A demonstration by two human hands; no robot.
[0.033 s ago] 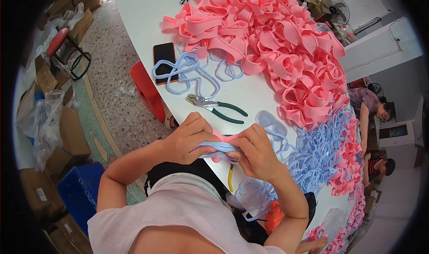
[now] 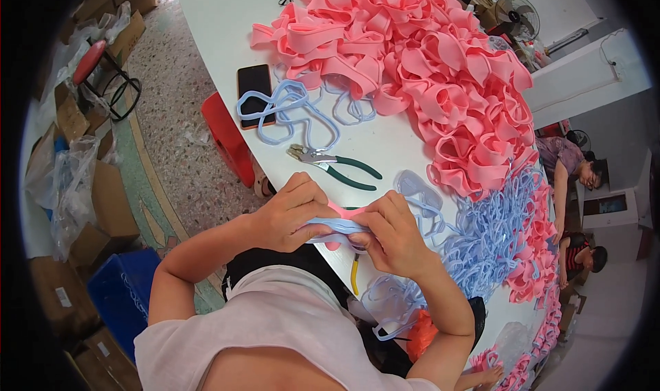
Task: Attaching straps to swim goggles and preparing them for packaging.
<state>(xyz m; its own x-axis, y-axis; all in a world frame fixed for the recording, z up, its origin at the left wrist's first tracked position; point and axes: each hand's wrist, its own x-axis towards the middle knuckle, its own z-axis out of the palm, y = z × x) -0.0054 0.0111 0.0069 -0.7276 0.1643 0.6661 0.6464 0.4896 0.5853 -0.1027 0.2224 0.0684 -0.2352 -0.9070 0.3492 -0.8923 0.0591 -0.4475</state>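
Observation:
Close to my body, at the table's near edge, both hands are closed on the same work. My left hand [image 2: 294, 212] pinches one end of a light-blue strap [image 2: 335, 224], and my right hand [image 2: 393, 233] grips the other end, thumb underneath. A pink band [image 2: 344, 212] shows behind and below the strap, held with it; how the two join is hidden by my fingers. Just beyond lie pliers [image 2: 337, 168] with dark green handles. A yellow tool handle [image 2: 355, 274] pokes out below my right hand. Loose light-blue loops [image 2: 292, 99] lie farther off, partly over a phone [image 2: 254, 78].
A large heap of pink bands [image 2: 440, 95] covers the table's far side, and tangled blue straps [image 2: 491, 219] lie to the right. On the left are a red stool [image 2: 230, 140], a blue crate [image 2: 124, 281] and cardboard boxes [image 2: 113, 205]. Two people [image 2: 564, 161] work at far right.

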